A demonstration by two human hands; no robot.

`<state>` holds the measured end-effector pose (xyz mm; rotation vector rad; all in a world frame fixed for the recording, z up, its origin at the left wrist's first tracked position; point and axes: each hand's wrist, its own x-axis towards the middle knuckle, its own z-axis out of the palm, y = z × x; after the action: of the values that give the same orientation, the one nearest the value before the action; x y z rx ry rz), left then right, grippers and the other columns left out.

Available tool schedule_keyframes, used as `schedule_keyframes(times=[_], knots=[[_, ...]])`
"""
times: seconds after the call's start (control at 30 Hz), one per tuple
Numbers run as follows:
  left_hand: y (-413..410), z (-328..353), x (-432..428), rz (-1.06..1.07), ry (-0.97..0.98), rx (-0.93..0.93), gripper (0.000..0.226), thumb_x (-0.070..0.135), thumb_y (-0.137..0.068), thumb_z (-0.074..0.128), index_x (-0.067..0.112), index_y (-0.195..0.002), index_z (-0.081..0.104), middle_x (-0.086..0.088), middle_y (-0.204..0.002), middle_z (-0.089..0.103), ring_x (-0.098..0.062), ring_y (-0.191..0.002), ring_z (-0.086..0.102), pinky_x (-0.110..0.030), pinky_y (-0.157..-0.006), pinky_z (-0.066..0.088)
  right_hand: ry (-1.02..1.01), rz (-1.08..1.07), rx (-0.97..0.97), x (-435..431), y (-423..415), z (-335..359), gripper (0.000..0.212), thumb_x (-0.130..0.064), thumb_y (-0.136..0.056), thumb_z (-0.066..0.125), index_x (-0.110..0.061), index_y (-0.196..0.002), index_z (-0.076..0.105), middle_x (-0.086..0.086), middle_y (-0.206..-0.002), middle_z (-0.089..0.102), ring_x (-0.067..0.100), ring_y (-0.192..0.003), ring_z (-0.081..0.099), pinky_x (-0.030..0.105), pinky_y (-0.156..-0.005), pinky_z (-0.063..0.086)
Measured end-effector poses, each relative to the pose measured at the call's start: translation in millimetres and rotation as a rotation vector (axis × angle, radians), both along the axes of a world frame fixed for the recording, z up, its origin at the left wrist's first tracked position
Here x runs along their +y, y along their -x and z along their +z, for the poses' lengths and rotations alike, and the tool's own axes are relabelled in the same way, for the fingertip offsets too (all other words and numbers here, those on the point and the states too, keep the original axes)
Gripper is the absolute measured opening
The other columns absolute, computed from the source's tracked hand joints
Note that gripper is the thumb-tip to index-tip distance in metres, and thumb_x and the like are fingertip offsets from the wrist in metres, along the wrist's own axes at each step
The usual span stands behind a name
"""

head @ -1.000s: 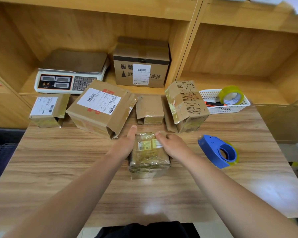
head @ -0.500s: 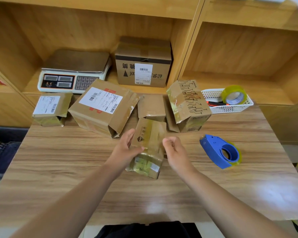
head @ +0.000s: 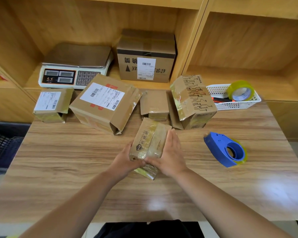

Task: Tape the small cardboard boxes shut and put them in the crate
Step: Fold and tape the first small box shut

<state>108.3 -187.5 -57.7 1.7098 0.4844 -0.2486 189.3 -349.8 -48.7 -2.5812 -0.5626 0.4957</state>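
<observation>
Holding small taped brown cardboard box (head: 149, 140) tilted over wooden table's (head: 72, 169) middle.
Gripping near-left corner with left hand (head: 126, 160), pressing right hand (head: 169, 154) flat, fingers straight, along right edge; open wood toward front edge.

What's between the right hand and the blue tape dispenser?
Only bare tabletop, in the head view; the right hand presses on the small box, and the blue tape dispenser lies apart.
</observation>
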Motion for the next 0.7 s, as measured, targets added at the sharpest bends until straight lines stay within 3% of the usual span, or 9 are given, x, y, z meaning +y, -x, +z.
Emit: schedule_keyframes(times=[0.27,0.33,0.4,0.5,0.6,0.7], knots=[[-3,-6,6,-0.002,0.086,0.042,0.07,0.014,-0.075,0.078,0.028,-0.135,0.044,0.011,-0.106,0.068,-0.002,-0.097,0.064,-0.026,-0.088,0.05,0.068,0.071,-0.054,10,-21,-5,0.14,-0.078,-0.062,0.061,-0.009,-0.145,-0.027,0.005,-0.152,-0.034,0.018,-0.141,-0.031,0.04,-0.119,-0.01],[-4,-6,6,0.007,0.127,0.044,0.07,0.008,-0.077,0.076,0.028,-0.136,0.043,0.008,-0.108,0.069,-0.005,-0.098,0.065,-0.027,-0.087,0.051,0.043,0.043,-0.026,10,-29,-5,0.138,-0.076,-0.062,0.063,-0.009,-0.147,-0.022,0.005,-0.156,-0.025,0.018,-0.144,-0.022,0.04,-0.12,-0.004],[-4,-6,7,0.012,0.147,0.049,0.071,0.006,-0.077,0.074,0.029,-0.136,0.041,0.007,-0.11,0.068,-0.007,-0.099,0.065,-0.026,-0.086,0.05,0.006,0.006,-0.017,12,-36,-6,0.132,-0.071,-0.063,0.068,-0.01,-0.151,-0.008,0.006,-0.16,-0.004,0.021,-0.147,-0.002,0.041,-0.12,0.007],[-7,-3,7,-0.006,0.126,0.06,0.07,0.006,-0.078,0.073,0.035,-0.132,0.04,0.009,-0.11,0.065,-0.006,-0.101,0.062,-0.022,-0.085,0.048,-0.083,-0.108,0.025,12,-49,-7,0.111,-0.062,-0.063,0.075,-0.013,-0.147,0.021,0.005,-0.14,0.032,0.022,-0.134,0.029,0.041,-0.113,0.028],[-9,-5,11,-0.018,0.124,0.078,0.071,0.004,-0.077,0.074,0.037,-0.13,0.041,0.008,-0.111,0.066,-0.009,-0.103,0.062,-0.024,-0.087,0.048,-0.102,-0.168,0.027,12,-59,-9,0.08,-0.057,-0.067,0.076,-0.014,-0.126,0.044,-0.002,-0.115,0.041,0.019,-0.118,0.042,0.04,-0.101,0.041],[-12,-6,17,-0.034,0.151,0.092,0.072,-0.001,-0.077,0.072,0.038,-0.128,0.042,0.007,-0.11,0.068,-0.007,-0.098,0.064,-0.019,-0.081,0.048,-0.099,-0.197,0.007,10,-63,-11,0.059,-0.054,-0.07,0.074,-0.015,-0.107,0.05,-0.004,-0.104,0.043,0.017,-0.107,0.046,0.04,-0.093,0.044]])
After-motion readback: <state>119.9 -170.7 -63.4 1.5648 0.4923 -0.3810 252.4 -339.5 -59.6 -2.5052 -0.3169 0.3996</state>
